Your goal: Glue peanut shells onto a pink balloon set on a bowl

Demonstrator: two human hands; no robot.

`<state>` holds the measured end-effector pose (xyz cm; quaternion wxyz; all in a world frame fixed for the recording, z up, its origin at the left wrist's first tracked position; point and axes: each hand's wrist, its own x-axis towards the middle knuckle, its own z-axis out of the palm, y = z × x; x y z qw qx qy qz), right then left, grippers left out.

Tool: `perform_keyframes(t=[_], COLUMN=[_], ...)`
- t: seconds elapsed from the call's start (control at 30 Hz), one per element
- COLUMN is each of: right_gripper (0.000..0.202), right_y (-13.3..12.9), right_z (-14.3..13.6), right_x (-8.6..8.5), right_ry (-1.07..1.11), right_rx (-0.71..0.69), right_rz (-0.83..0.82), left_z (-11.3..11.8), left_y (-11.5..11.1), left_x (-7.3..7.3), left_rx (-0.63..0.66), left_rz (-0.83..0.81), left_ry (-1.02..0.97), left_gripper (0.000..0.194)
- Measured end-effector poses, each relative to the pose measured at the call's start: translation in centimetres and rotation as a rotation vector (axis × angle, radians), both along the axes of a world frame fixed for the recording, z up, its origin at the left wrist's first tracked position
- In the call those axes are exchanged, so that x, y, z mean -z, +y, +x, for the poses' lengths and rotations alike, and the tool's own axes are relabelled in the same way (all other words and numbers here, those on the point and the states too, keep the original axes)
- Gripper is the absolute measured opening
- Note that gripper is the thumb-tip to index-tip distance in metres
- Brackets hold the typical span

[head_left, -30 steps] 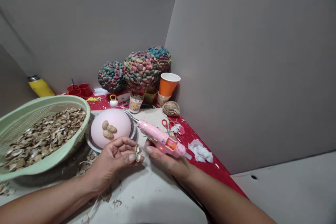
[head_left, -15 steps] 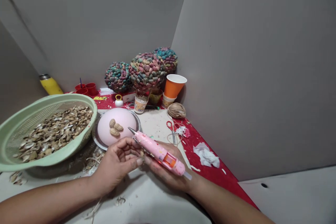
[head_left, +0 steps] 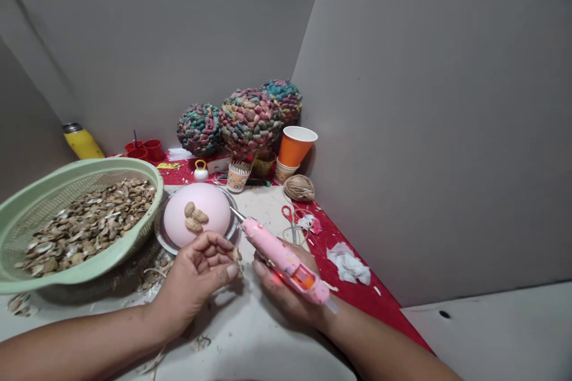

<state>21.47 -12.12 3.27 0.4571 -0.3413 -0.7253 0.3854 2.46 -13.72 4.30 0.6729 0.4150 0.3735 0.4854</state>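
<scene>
My right hand (head_left: 290, 286) is closed around a pink hot glue gun (head_left: 281, 253), its metal nozzle pointing up and left toward the dome. Between the thumb and fingers of my left hand (head_left: 201, 274) is a peanut shell (head_left: 236, 256), partly hidden by the fingertips. Just beyond that hand, a smooth pale pink dome (head_left: 214, 202) rests in a round metal dish (head_left: 163, 238). A small cluster of peanut shells (head_left: 194, 224) sits on top of the dome.
At left stands a green colander (head_left: 154, 202) full of peanut shells. Behind are colourful shell-covered balls (head_left: 250, 119), an orange paper cup (head_left: 295, 146), red cups (head_left: 152, 150) and a yellow bottle (head_left: 84, 143). Twine (head_left: 299, 188), scissors (head_left: 290, 215) and crumpled tissue (head_left: 348, 263) lie at right.
My hands have moved apart. The glue gun has shifted right and slightly down, away from my left hand, which now shows the shell at its fingertips more clearly.
</scene>
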Motion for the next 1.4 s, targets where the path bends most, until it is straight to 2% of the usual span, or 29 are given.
perform_keyframes(t=[0.13, 0.3, 0.47, 0.73, 0.9, 1.07, 1.17, 1.3, 1.4], right_gripper=[0.027, 0.013, 0.012, 0.018, 0.015, 0.021, 0.022, 0.013, 0.013], right_y=[-0.1, 0.1, 0.4, 0.7, 0.7, 0.7, 0.6, 0.5, 0.5], right_z=[0.2, -0.2, -0.4, -0.2, 0.2, 0.6, 0.6, 0.5, 0.3], right_x=[0.0, 0.4, 0.6, 0.8, 0.7, 0.9, 0.8, 0.6, 0.3], right_ry=[-0.049, -0.113, -0.148, -0.083, -0.097, -0.067, -0.055, -0.007, 0.002], right_rx=[0.073, -0.053, -0.082, -0.124, -0.076, 0.086, 0.136, 0.064, -0.014], right_rz=[0.159, 0.212, 0.281, 0.324, 0.275, 0.189, 0.184, 0.097, 0.009], left_z=[0.1, 0.0, -0.1, -0.1, -0.1, 0.0, 0.0, 0.1, 0.1], left_y=[0.0, 0.0, 0.1, 0.5, 0.1, 0.0, 0.2, 0.2, 0.1], left_x=[0.1, 0.9, 0.9, 0.7, 0.4, 0.0, 0.0, 0.0, 0.1], left_rx=[0.009, 0.034, 0.049, 0.065, 0.058, 0.070, 0.070, 0.105, 0.150], left_rz=[-0.057, -0.033, -0.023, -0.025, -0.050, -0.065, -0.075, -0.085, -0.101], left_ry=[-0.019, -0.038, -0.032, 0.011, 0.006, -0.018, -0.025, -0.050, -0.070], left_gripper=[0.031, 0.031, 0.038, 0.035, 0.032, 0.030, 0.029, 0.027, 0.026])
